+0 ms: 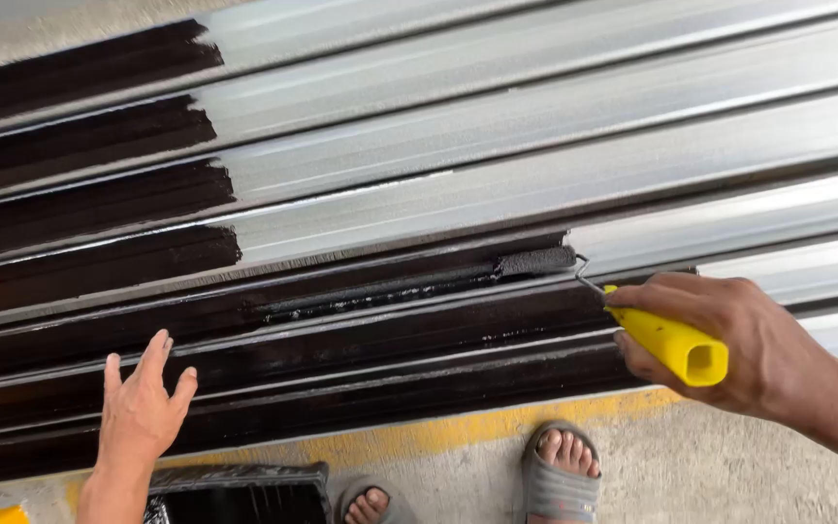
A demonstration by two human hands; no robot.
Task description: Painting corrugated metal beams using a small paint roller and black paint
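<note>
Our right hand gripped the yellow roller handle, the little roller lying on a metal bar. Our left hand spread open, empty (near wet black paint), so we thought it might smudge.

Metal bars look bare, smooth, silvery with dull sheen; painted stretches are black, wet-glossy with ragged brushed edges. Roller sleeve is fuzzy, paint-soaked, matt black, on thin wire frame. Roller handle is smooth yellow plastic. Floor is rough grey concrete with worn yellow paint. Sandals look grey rubber, matt. Paint tray is lined with glossy wrinkled film.
</note>
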